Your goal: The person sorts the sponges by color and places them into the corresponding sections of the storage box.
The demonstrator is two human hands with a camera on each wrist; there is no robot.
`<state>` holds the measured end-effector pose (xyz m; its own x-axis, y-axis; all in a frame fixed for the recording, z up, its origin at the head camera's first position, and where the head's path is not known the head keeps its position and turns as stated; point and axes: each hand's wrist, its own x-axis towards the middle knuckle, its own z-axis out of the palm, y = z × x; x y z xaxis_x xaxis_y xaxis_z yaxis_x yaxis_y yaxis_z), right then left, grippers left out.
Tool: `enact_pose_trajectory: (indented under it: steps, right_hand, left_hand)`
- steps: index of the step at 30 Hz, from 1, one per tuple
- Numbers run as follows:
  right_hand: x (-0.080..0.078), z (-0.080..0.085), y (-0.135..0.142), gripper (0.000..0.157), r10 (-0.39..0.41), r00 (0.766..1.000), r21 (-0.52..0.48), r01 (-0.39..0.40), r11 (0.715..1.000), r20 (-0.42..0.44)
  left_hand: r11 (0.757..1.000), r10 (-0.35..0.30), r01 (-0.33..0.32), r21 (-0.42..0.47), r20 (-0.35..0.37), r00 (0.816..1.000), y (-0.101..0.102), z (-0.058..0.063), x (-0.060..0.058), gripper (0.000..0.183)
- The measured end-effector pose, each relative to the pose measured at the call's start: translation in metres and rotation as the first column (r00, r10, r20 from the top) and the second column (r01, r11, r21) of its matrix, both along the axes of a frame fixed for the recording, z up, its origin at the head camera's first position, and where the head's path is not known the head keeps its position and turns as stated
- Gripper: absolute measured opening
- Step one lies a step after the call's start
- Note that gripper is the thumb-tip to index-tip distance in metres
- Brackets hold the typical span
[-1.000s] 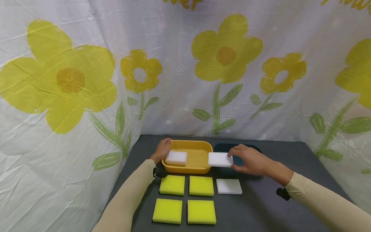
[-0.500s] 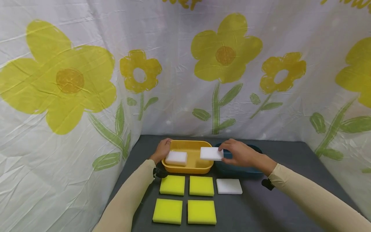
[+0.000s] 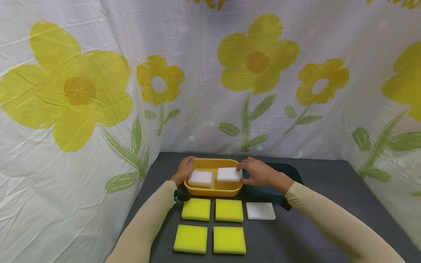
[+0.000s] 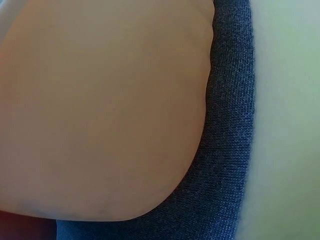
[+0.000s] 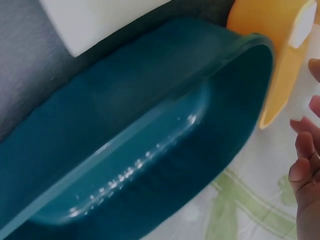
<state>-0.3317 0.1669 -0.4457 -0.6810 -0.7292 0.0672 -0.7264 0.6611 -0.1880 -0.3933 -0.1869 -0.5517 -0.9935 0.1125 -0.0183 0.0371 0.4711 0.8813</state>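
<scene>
My left hand grips the left rim of a yellow plastic tray; in the left wrist view only skin, dark cloth and a pale area show. One white sponge lies in the tray's left half. Over its right half, my right hand pinches a second white sponge by its right edge. In the right wrist view my curled fingertips show at the right side, near the yellow tray.
Beneath my right forearm stands a dark blue tray, against the yellow one. In front lie several yellow sponges in two rows, with a white sponge to their right. A flower-printed cloth hangs behind the dark table.
My right hand has carried the white sponge leftward from over the blue tray to the right half of the yellow tray. My left hand has stayed at the rim.
</scene>
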Motion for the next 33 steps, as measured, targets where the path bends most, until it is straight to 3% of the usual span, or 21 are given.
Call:
enact_pose_trajectory:
  steps: [14,19,33]
  right_hand:
    - [-0.019,-0.02,-0.019,0.034,-0.008,0.998,0.047,0.006,0.999,0.059]
    - [-0.023,-0.025,-0.023,0.033,-0.045,0.995,0.076,0.038,0.996,0.094]
    - [-0.031,-0.037,-0.046,0.027,-0.073,0.996,0.152,0.063,0.986,0.06]
  left_hand:
    - [1.0,0.008,-0.008,-0.007,0.013,1.0,0.001,0.002,0.002,0.047]
    - [1.0,0.016,-0.015,-0.016,0.02,1.0,0.002,0.002,0.001,0.047]
    - [1.0,0.014,-0.014,-0.01,0.013,1.0,0.001,0.002,0.001,0.047]
